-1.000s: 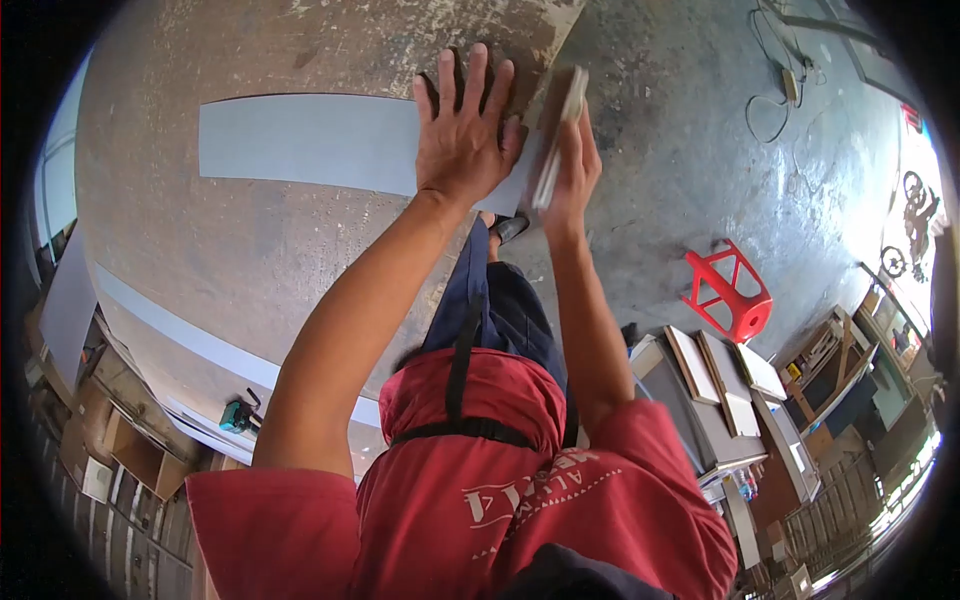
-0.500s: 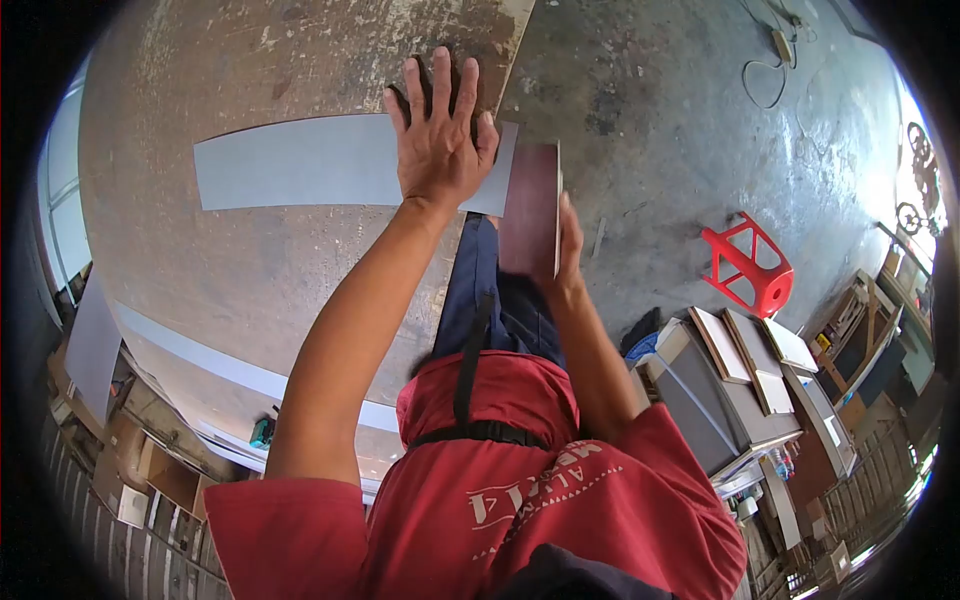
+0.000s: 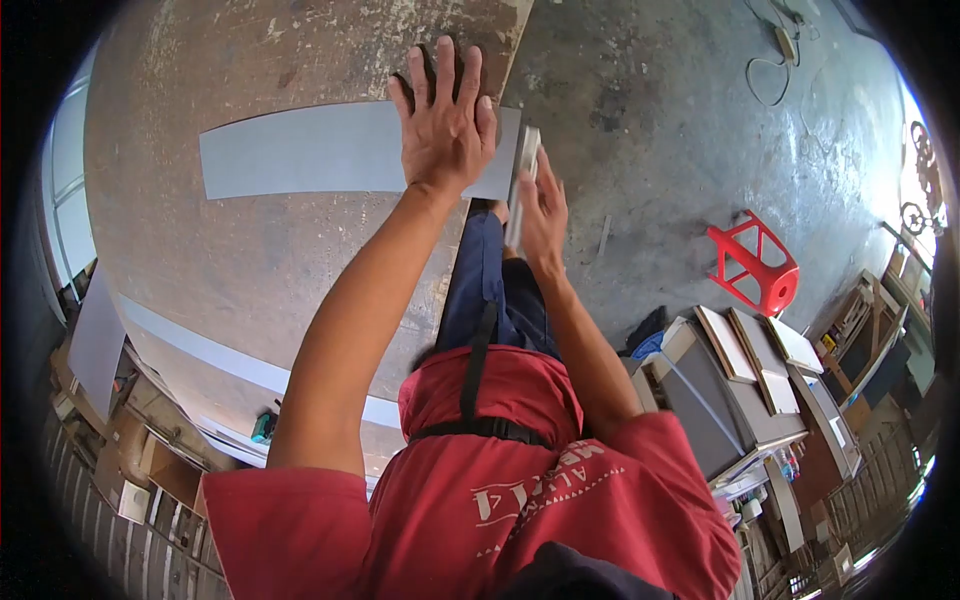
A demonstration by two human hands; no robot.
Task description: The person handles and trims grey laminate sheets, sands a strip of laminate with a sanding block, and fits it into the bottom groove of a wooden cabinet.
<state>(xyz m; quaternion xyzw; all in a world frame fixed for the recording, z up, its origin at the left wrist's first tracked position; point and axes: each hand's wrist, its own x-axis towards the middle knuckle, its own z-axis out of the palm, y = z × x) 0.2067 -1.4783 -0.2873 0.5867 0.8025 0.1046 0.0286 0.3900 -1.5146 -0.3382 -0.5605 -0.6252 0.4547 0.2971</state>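
A long grey strip (image 3: 300, 150) lies flat on the worn brown tabletop (image 3: 250, 240), its right end sticking out past the table's edge. My left hand (image 3: 443, 135) presses on the strip near that end, fingers spread and reaching onto the wood beyond it. Just off the table's edge, my right hand (image 3: 543, 215) holds a flat block (image 3: 526, 155), now seen narrow side up, close beside the strip's end. The block is slightly blurred, and its broad face is turned out of view.
A red plastic stool (image 3: 755, 264) lies on its side on the concrete floor. Panels and boards (image 3: 725, 345) are stacked at the lower right. A cable (image 3: 768, 80) lies at the upper right. Another pale strip (image 3: 210, 350) and a teal power tool (image 3: 264, 427) are at the lower left.
The block was blurred upright, then turned with its dark reddish face showing, and is now narrow side up again. My right hand has moved up and left since the last frame. My left hand stays on the strip.
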